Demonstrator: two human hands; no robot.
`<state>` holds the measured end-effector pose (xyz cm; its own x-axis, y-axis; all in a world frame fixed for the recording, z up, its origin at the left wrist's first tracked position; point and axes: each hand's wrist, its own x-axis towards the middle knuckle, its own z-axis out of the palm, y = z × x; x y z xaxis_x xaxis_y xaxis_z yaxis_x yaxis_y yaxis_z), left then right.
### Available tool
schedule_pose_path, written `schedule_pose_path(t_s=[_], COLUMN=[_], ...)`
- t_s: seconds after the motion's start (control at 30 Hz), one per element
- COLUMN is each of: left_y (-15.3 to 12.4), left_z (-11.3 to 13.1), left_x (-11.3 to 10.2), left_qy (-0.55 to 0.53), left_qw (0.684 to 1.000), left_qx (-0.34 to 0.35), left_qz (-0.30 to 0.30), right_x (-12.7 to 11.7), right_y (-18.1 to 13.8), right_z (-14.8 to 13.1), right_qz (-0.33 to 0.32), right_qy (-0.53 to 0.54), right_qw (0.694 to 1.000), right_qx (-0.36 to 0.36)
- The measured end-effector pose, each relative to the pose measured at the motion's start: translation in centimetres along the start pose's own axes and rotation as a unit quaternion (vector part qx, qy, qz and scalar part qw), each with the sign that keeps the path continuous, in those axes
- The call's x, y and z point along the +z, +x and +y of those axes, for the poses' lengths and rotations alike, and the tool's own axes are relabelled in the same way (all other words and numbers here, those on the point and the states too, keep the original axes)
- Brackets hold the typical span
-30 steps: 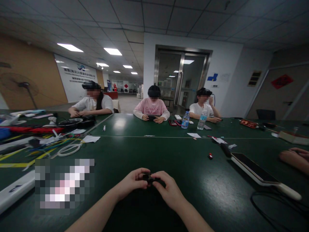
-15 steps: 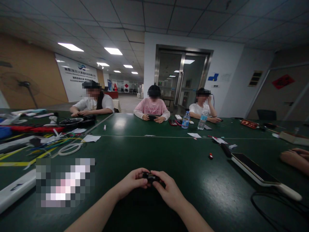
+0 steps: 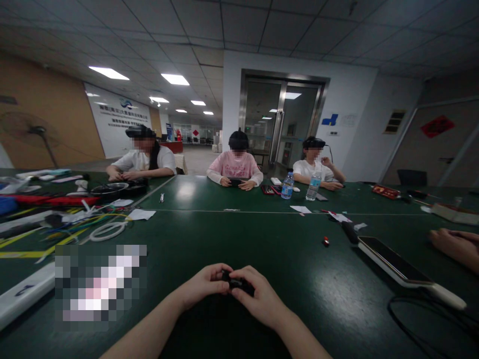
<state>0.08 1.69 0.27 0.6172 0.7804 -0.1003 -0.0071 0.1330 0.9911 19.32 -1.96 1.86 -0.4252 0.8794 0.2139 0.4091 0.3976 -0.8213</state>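
Observation:
A small black object is held between my two hands, low over the green table. Its exact kind is hard to make out, as fingers cover much of it. My left hand grips its left end between thumb and fingers. From the other side my right hand closes on it, the thumb along the near side and the fingertips over the top. Both hands touch the object and almost meet each other.
At right lie a small red-and-black item, a handled device with a dark screen and a black cable. Cables and a white power strip lie left. Several people sit around; another person's hands rest at far right.
My right fingers have shifted left over the top of the black object, covering more of it. The person at back right has lowered a raised hand slightly.

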Motion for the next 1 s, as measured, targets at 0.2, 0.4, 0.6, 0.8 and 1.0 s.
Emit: schedule_pose_path(t_s=[0.2,0.4,0.6,0.8,1.0], left_y=[0.1,0.1,0.1,0.4,0.3], left_z=[-0.4,-0.5,-0.4,-0.8,-0.9], left_x=[-0.3,-0.5,-0.3,-0.4,-0.5], left_qy=[-0.043,-0.074,-0.063,-0.067,-0.074], left_qw=[0.999,0.997,0.998,0.997,0.997], left_qx=[0.014,0.011,0.012,0.011,0.015], left_qz=[0.002,0.013,0.021,0.024,0.036], right_x=[0.0,-0.2,-0.1,0.0,0.1], right_y=[-0.1,-0.1,0.0,0.1,0.0], right_z=[0.3,0.4,0.5,0.7,1.4], right_qz=[-0.002,0.009,0.017,0.022,0.043], right_qy=[0.025,0.030,0.029,0.035,0.033], right_qw=[1.000,0.999,0.999,0.999,0.998], right_qx=[-0.007,0.019,0.012,0.010,0.029])
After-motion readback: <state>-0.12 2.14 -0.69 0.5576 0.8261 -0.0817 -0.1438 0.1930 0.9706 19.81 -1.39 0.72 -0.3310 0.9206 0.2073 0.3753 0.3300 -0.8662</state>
